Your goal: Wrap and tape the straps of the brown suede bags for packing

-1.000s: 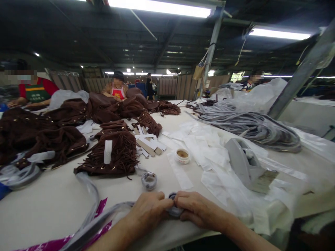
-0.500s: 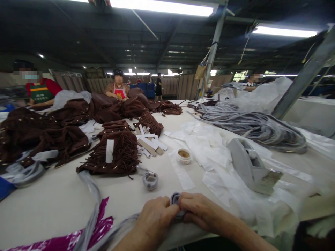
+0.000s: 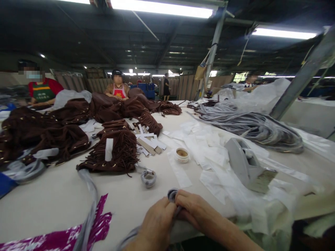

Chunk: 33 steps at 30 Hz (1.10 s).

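Note:
My left hand (image 3: 157, 219) and my right hand (image 3: 195, 209) meet at the near table edge. Between their fingers is the coiled end of a grey strap (image 3: 172, 194), which looks wrapped in clear film. Both hands are closed on it, and the fingers hide most of the coil. More of the strap trails out to the left of my left wrist. Ahead lies a brown fringed bag (image 3: 121, 150) with gold eyelets and a white paper strip (image 3: 109, 150) on it. A small wrapped strap roll (image 3: 148, 178) sits beside the bag.
A grey tape dispenser (image 3: 242, 162) stands at right among white paper sheets (image 3: 214, 174). Near the middle are a small round tub (image 3: 182, 155) and cardboard strips (image 3: 149, 141). A purple plastic piece (image 3: 98, 226) lies front left. Grey straps (image 3: 251, 129) pile far right. Co-workers sit across the table.
Both hands have shifted slightly left and up in view, still gripping the coil, which has turned a little. The person walking in the background has moved right.

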Each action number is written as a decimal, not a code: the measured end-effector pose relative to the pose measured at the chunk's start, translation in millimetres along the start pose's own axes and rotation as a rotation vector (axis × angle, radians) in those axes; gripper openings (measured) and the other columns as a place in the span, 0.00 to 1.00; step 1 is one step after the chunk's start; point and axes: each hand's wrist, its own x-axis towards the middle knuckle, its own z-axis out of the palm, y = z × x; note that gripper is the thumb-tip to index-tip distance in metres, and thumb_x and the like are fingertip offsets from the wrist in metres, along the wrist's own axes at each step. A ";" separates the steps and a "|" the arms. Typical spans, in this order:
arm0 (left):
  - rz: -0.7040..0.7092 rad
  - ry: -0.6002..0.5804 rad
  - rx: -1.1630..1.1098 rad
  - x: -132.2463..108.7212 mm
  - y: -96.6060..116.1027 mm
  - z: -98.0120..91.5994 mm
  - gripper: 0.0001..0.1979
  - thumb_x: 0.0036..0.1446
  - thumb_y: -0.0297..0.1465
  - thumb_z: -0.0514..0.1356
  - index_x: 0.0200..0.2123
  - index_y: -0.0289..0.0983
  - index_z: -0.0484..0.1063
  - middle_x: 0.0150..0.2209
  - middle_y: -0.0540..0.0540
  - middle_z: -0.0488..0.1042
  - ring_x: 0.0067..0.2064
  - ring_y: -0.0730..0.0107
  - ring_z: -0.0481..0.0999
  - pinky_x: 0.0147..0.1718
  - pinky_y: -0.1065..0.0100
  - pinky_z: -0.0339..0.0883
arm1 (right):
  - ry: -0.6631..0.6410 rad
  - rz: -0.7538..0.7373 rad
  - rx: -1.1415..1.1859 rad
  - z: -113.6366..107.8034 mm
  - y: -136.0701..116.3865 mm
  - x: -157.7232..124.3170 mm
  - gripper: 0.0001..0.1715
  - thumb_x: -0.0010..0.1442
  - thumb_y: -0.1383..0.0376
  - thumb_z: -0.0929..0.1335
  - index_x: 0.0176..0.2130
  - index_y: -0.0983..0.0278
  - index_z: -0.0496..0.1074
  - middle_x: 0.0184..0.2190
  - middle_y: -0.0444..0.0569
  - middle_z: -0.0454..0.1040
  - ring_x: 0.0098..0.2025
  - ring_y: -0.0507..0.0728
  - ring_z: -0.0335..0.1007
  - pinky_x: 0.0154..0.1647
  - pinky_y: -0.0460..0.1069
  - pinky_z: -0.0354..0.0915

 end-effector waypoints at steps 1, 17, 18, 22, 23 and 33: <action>0.028 -0.033 0.002 -1.8 -2.8 -8.9 0.21 0.54 0.21 0.52 0.51 0.41 0.63 0.43 0.45 0.72 0.43 0.63 0.71 0.43 0.68 0.67 | -0.009 -0.028 0.012 -4.2 2.8 0.1 0.04 0.57 0.72 0.64 0.31 0.63 0.66 0.34 0.48 0.70 0.36 0.56 0.67 0.36 0.48 0.62; 0.246 -0.364 0.457 -27.7 -7.4 -47.8 0.09 0.55 0.22 0.59 0.32 0.39 0.61 0.35 0.49 0.72 0.31 0.67 0.70 0.24 0.67 0.55 | -0.113 -0.113 0.081 -19.8 2.3 4.5 0.07 0.55 0.71 0.70 0.31 0.62 0.67 0.33 0.43 0.67 0.35 0.53 0.63 0.35 0.45 0.57; 0.260 -0.357 0.473 -29.5 -8.5 -47.3 0.09 0.55 0.22 0.59 0.31 0.39 0.61 0.34 0.49 0.72 0.31 0.68 0.70 0.24 0.66 0.54 | -0.116 -0.119 0.092 -19.7 2.2 4.7 0.07 0.56 0.71 0.70 0.31 0.62 0.67 0.33 0.43 0.67 0.35 0.53 0.63 0.35 0.45 0.57; 0.248 -0.332 0.466 -23.8 -19.4 -51.9 0.10 0.52 0.22 0.62 0.31 0.39 0.62 0.34 0.51 0.72 0.31 0.67 0.69 0.24 0.66 0.52 | -0.109 -0.141 0.126 -18.1 4.5 4.0 0.09 0.55 0.72 0.70 0.30 0.63 0.65 0.32 0.43 0.65 0.34 0.52 0.62 0.34 0.45 0.56; 0.220 -0.320 0.461 -18.5 -23.4 -54.7 0.10 0.52 0.22 0.61 0.31 0.39 0.63 0.34 0.51 0.72 0.31 0.67 0.69 0.24 0.66 0.51 | -0.112 -0.140 0.128 -17.6 5.7 3.7 0.10 0.54 0.72 0.70 0.29 0.63 0.64 0.32 0.42 0.65 0.34 0.52 0.62 0.34 0.45 0.55; 0.527 -0.248 0.455 55.9 -39.4 -72.2 0.06 0.61 0.28 0.57 0.42 0.43 0.66 0.31 0.53 0.72 0.30 0.68 0.70 0.27 0.66 0.54 | -0.185 -0.178 0.232 -21.6 13.5 2.4 0.11 0.54 0.73 0.68 0.27 0.62 0.60 0.33 0.42 0.64 0.34 0.51 0.61 0.34 0.44 0.55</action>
